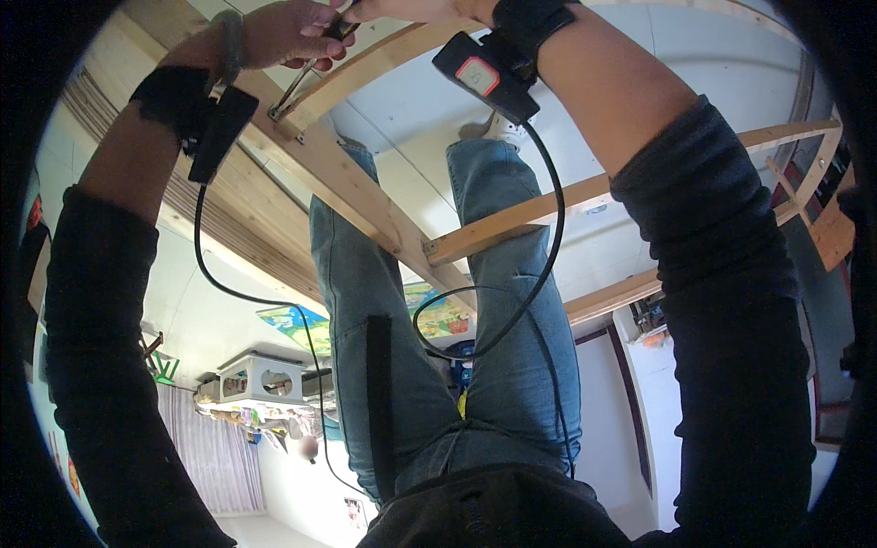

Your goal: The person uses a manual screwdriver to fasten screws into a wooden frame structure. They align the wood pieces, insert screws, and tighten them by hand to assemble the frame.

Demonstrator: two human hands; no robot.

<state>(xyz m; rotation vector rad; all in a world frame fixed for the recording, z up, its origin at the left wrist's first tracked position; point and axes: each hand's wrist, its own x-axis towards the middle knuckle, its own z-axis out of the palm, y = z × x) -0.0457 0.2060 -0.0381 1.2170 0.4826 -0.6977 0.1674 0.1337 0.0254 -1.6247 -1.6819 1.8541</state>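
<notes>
At the top edge, both of my hands meet on a screwdriver with a dark handle and a thin metal shaft. My left hand has its fingers curled by the handle and shaft. My right hand is closed at the handle's other end, partly cut off by the picture's edge. The shaft slants down toward a small metal bracket, where a curved wooden crosspiece joins a long wooden beam. Whether the tip sits in a screw is too small to tell.
A second crosspiece meets the beam in front of my legs. More timber lies along the left. Cables hang from the boxes on my left wrist and right wrist. A wooden frame stands at the right.
</notes>
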